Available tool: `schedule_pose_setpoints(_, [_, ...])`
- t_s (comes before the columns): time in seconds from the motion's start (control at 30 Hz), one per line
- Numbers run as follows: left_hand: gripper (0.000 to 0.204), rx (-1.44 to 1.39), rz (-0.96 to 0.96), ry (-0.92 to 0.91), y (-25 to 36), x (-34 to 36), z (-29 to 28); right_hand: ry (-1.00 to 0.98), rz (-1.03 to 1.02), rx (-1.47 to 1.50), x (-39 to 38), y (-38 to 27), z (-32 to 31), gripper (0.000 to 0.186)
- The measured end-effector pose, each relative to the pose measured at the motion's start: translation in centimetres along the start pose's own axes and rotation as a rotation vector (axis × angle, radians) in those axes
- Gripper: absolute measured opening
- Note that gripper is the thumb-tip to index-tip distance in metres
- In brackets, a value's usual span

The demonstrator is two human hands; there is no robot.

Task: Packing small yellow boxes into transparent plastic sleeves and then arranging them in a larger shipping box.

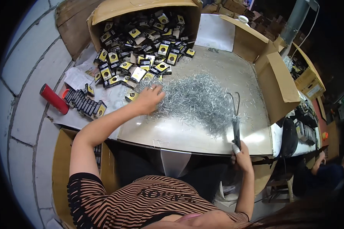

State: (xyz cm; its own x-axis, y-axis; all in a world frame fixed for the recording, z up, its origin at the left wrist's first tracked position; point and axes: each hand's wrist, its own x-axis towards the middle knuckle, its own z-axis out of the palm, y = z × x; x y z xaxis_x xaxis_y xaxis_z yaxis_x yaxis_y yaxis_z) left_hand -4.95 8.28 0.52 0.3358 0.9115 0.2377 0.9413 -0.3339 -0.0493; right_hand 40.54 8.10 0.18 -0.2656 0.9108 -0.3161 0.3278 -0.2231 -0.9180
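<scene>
A heap of thin silvery metal pins (197,97) spreads across the middle of the worktop. My left hand (150,98) rests at the heap's left edge, fingers apart and slightly bent, beside the small boxes; its fingertips touch the pins and are partly hidden. To the right of the heap, my right hand (241,154) is closed around the black handle of a two-pronged metal tool (236,128). The tool's bent wire prongs point away from me, against the heap's right side. Small black and yellow boxes (163,49), some with flaps up, lie piled beyond my left hand.
A large cardboard box (141,8) lies on its side behind the small boxes. At left stand a red cylinder (54,99) and a row of boxes (84,102). Cardboard flaps (281,78) border the worktop (179,139) at right. Another person (325,171) sits far right.
</scene>
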Motion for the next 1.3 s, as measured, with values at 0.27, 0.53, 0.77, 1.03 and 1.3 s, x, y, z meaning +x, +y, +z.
schedule_pose_setpoints(0.27, [0.040,-0.070,-0.134,0.346,-1.4,3.1,-5.6,-0.065,0.095,0.438,-0.9,-0.8,2.1,0.027])
schedule_pose_setpoints(0.53, [0.042,0.146,-0.034,0.983,-5.6,13.2,-21.7,0.026,-0.323,0.643,4.5,-10.5,1.3,0.027])
schedule_pose_setpoints(0.77, [0.035,0.551,-0.067,0.965,-13.9,18.6,-24.2,-0.272,-0.539,0.985,10.9,-17.1,0.0,0.029])
schedule_pose_setpoints(1.03, [0.026,0.679,-0.260,0.851,-15.3,18.9,-23.2,-0.026,-0.485,0.832,16.4,-17.9,-5.0,0.027])
schedule_pose_setpoints(1.3, [0.022,0.419,-0.279,0.769,-14.9,21.0,-19.6,0.138,-0.481,0.828,18.9,-17.0,-6.9,0.023])
